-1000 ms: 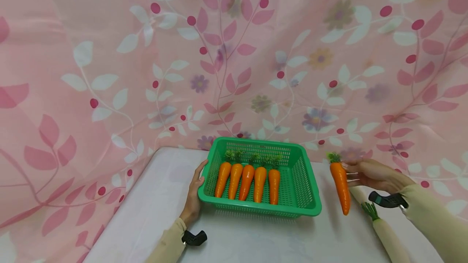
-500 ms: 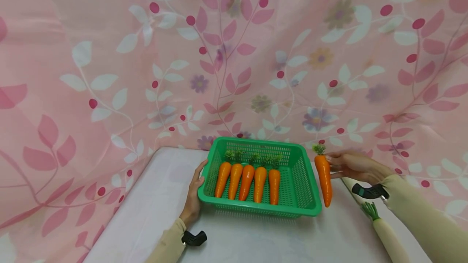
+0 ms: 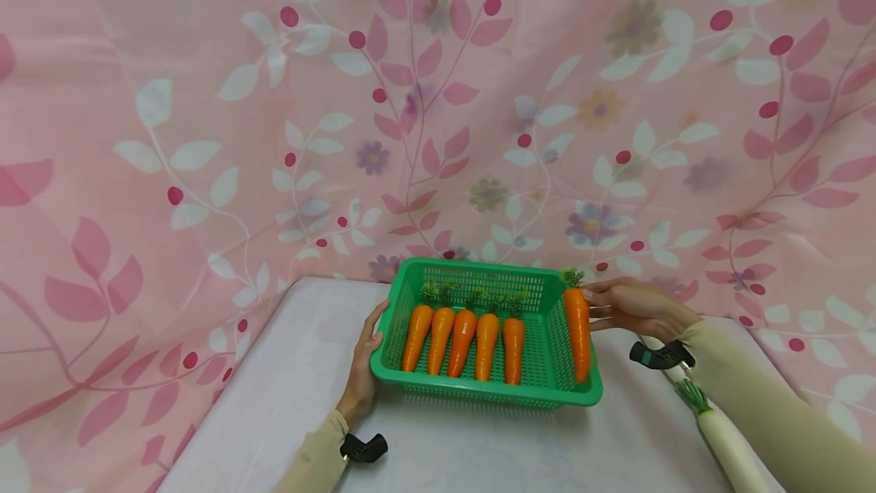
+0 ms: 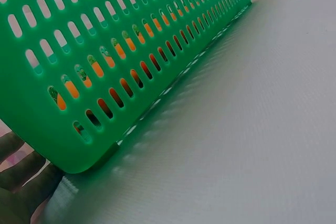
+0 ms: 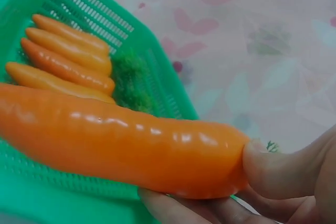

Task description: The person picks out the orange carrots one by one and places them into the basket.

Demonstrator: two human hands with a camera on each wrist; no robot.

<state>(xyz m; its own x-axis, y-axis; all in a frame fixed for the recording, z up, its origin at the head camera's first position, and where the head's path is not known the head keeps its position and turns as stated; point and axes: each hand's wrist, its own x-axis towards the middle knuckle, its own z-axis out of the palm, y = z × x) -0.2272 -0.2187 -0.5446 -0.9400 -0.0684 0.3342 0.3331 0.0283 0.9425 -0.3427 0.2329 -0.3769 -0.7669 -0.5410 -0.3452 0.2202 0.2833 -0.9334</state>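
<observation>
A green plastic basket (image 3: 479, 394) stands on the white table with a row of several orange carrots (image 3: 464, 341) inside, their leafy tops toward the far wall. My left hand (image 3: 361, 371) rests along the basket's left side, fingers fairly straight; in the left wrist view its fingers (image 4: 23, 174) lie at the basket's end. Another carrot (image 3: 578, 333) is pinched near its top by my right hand (image 3: 633, 306), overlapping the basket's right rim in the head view. The right wrist view shows thumb and fingers on the thick end of this carrot (image 5: 126, 142).
To the right, a white radish (image 3: 732, 447) with a green stem tuft lies on the table (image 3: 479, 455), another pale one (image 3: 674, 371) beyond it, partly covered by my right forearm. A pink floral cloth (image 3: 438, 135) hangs behind the table.
My right hand has carried the carrot leftward, from beside the white radishes to the basket's right rim. The left hand and basket have stayed in place.
</observation>
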